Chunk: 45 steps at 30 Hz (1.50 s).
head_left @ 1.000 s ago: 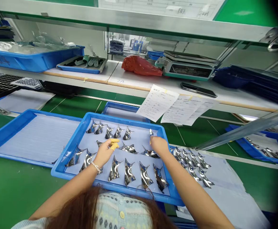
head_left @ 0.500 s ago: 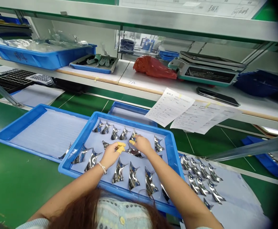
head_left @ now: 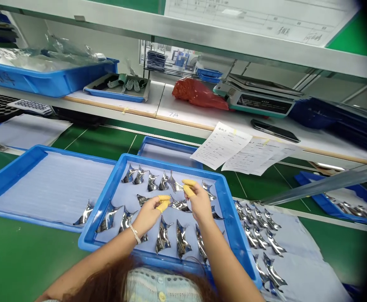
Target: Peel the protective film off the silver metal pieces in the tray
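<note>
- Left hand [head_left: 148,214] and right hand [head_left: 199,202]: two, both over the middle of the front blue tray [head_left: 101,197]; each has yellow finger cots [head_left: 188,188] on two fingers.
- Fingers: curled and close together on both hands, just above or against the pieces; whether either hand has hold of a piece cannot be told.
- Mirror-polished curved metal pieces [head_left: 163,237]: about fifteen in the front tray, in loose rows with narrow gaps, on a pale liner.
- Side blue tray [head_left: 10,167]: one, left of the front tray, with a single piece [head_left: 84,214] near its right edge.
- Pale sheet [head_left: 297,251]: one, right of the front tray, carrying about a dozen similar pieces [head_left: 259,226].
- Green counter [head_left: 29,260]: bears the trays and sheet.
- White shelf [head_left: 120,110]: one beyond the counter, holding a digital scale [head_left: 255,98], a phone [head_left: 274,131] and a red bag [head_left: 199,94].
</note>
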Available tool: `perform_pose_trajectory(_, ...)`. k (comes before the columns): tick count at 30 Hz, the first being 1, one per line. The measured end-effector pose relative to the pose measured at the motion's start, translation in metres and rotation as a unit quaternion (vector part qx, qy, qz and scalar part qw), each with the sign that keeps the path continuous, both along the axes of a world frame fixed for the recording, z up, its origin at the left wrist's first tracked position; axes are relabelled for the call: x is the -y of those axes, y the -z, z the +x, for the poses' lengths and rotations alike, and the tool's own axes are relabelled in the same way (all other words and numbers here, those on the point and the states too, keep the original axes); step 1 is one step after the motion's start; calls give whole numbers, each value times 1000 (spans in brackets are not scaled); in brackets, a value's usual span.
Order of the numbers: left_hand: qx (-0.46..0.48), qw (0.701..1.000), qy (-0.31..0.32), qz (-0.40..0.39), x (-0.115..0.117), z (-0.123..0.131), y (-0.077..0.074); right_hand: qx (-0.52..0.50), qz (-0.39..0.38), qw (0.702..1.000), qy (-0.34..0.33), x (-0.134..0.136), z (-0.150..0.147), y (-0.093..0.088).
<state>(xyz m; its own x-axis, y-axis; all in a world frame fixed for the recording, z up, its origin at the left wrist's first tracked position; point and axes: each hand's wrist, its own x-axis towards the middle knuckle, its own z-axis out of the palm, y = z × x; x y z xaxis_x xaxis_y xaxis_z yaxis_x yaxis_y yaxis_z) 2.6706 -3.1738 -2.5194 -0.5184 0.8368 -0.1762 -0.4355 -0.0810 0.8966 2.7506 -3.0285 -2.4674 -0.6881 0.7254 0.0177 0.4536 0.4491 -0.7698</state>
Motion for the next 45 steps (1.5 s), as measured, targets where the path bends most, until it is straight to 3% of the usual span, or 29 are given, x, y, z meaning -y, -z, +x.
perform_pose_trajectory(3,-33,998,6,50,15,-21,-20,-134,-133,982,14,42,7,-12)
perform_pose_trajectory(6,-82,992,-7,92,33,-41,-37,-268,-333,903,35,77,9,-17)
perform_pose_trajectory(8,-98,989,-3,107,45,-50,-44,-283,-382,879,36,91,9,-18)
perform_pose_trajectory(13,-138,983,28,121,69,-60,-54,-258,-298,918,-44,107,13,-20)
perform_pose_trajectory(19,-259,954,-8,148,92,-73,-62,-200,-197,945,-169,116,9,-24)
perform_pose_trajectory(28,-372,911,-23,174,113,-85,-67,-147,-98,963,-204,122,-4,-29)
perform_pose_trajectory(35,-413,890,-48,189,118,-90,-66,-143,-69,962,-220,129,-17,-35)
perform_pose_trajectory(39,-350,924,-30,153,121,-92,-66,-141,-114,960,-215,133,-23,-34)
perform_pose_trajectory(43,-182,980,9,86,118,-96,-63,-137,-196,947,-214,134,-23,-30)
perform_pose_trajectory(45,-96,992,32,72,114,-97,-59,-146,-248,933,-215,133,-22,-26)
